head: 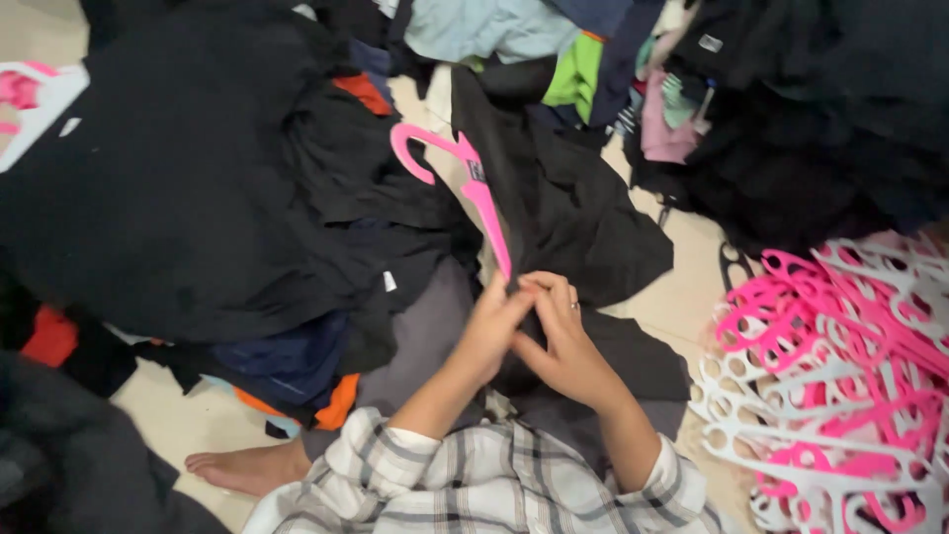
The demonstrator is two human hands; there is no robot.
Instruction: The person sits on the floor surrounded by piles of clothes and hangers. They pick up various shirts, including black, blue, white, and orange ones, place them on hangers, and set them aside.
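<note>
A pink plastic hanger [465, 176] sticks up from a black garment [583, 222] lying on the floor in front of me. My left hand [491, 326] pinches the garment at the hanger's lower end. My right hand [561, 341], with a ring on one finger, grips the same black cloth right beside it, fingers curled. Both hands touch each other over the fabric. The hanger's lower part is hidden under the cloth and my hands.
A big heap of black clothes [188, 188] fills the left. More dark and coloured clothes [692, 89] are piled at the back. A heap of pink and white hangers [840, 376] lies at the right. My bare foot [247, 467] rests on the tiled floor [682, 297].
</note>
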